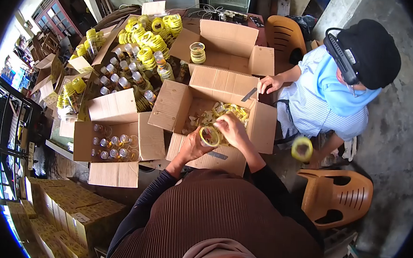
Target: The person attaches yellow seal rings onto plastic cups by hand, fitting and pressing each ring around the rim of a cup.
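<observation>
My left hand (194, 147) is wrapped around a round, clear container with a yellow rim (210, 136), its open end tilted up toward me. Just to the right, my right hand (233, 131) has its fingers curled together close to that rim. Whatever they may pinch is hidden. Both hands are over the near side of an open cardboard box (171, 105). Inside that box lie loose yellow-and-white pieces (234, 112), like strips or labels.
To the left, a cardboard box (117, 103) holds several clear bottles (114, 141). Beyond are more bottles and heaped yellow rings (150, 43). At right a co-worker (329, 89) touches the box flap; a yellow ring-shaped item (302, 149) is near their other hand. An orange chair (340, 196) stands nearby.
</observation>
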The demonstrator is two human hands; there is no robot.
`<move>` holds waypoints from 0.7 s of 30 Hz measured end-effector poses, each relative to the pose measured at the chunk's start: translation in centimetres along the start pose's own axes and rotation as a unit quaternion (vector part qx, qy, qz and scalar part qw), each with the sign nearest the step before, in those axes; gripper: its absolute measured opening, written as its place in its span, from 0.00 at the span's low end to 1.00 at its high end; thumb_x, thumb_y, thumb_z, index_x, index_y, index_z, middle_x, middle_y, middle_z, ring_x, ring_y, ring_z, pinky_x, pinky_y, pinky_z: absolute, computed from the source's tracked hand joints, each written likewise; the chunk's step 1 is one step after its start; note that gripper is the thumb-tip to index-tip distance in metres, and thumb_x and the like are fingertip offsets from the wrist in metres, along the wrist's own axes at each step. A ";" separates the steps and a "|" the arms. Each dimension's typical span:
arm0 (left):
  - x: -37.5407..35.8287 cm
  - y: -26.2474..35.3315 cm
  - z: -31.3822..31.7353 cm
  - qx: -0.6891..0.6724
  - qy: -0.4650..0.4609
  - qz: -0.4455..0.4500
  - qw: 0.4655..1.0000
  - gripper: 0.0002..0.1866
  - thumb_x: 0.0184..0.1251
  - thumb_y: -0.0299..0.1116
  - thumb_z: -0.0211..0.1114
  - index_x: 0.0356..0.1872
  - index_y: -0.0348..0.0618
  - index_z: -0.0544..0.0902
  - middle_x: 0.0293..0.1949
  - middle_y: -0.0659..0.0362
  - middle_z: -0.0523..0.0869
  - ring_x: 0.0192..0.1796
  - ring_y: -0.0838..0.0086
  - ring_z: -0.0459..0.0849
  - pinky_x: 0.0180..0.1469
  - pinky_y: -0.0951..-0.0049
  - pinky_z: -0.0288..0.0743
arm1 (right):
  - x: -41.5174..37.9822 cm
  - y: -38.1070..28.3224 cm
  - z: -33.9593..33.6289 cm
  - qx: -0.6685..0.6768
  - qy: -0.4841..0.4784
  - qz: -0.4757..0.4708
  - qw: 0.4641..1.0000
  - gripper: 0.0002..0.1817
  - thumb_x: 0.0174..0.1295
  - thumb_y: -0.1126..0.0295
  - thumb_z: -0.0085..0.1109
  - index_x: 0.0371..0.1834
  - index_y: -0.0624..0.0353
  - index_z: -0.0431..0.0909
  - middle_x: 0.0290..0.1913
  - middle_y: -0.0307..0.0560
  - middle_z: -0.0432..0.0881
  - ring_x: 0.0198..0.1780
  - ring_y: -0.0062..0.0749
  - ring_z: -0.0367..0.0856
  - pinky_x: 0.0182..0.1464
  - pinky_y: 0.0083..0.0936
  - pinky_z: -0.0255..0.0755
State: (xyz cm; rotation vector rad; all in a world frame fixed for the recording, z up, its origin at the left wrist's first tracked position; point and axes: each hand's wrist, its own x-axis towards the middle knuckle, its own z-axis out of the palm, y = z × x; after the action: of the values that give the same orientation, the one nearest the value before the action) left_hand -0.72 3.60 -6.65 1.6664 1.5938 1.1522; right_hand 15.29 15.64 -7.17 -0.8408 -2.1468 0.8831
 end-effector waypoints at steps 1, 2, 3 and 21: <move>0.0 -0.3 0.0 -0.001 -0.003 -0.001 1.000 0.34 0.48 0.42 0.80 0.52 0.33 0.73 0.37 0.46 0.86 0.42 0.53 0.87 0.44 0.61 0.80 | 0.1 -1.7 -0.6 -0.002 -0.030 -0.055 0.998 0.12 0.59 0.66 0.69 0.36 0.59 0.76 0.35 0.47 0.79 0.34 0.36 0.80 0.35 0.31 0.74; 0.0 -0.7 0.1 0.015 -0.022 -0.005 1.000 0.35 0.47 0.42 0.79 0.51 0.32 0.72 0.36 0.45 0.86 0.42 0.51 0.87 0.43 0.61 0.80 | 0.1 -3.8 -1.5 -0.060 -0.065 -0.078 0.993 0.17 0.56 0.62 0.72 0.37 0.59 0.75 0.37 0.47 0.78 0.36 0.39 0.81 0.36 0.35 0.74; 0.1 -0.7 0.0 0.031 -0.040 -0.009 0.999 0.36 0.47 0.43 0.79 0.51 0.31 0.72 0.36 0.44 0.86 0.42 0.50 0.87 0.43 0.60 0.80 | 0.0 -3.9 -1.2 -0.085 -0.067 -0.120 0.987 0.18 0.54 0.62 0.72 0.37 0.58 0.72 0.37 0.49 0.77 0.33 0.46 0.81 0.35 0.37 0.76; 0.5 1.6 -3.0 0.003 -0.186 -0.005 0.983 0.26 0.45 0.33 0.79 0.46 0.38 0.78 0.36 0.55 0.86 0.36 0.67 0.84 0.43 0.66 0.78 | 0.1 -4.3 -2.3 -0.119 -0.237 -0.161 0.951 0.11 0.67 0.64 0.56 0.37 0.60 0.70 0.32 0.50 0.78 0.36 0.51 0.81 0.36 0.42 0.75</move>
State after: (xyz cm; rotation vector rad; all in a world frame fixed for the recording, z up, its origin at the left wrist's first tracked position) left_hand -2.53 3.32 -3.72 1.7531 1.3675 0.7725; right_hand 15.69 14.04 -2.53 -0.3863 -2.7534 0.7129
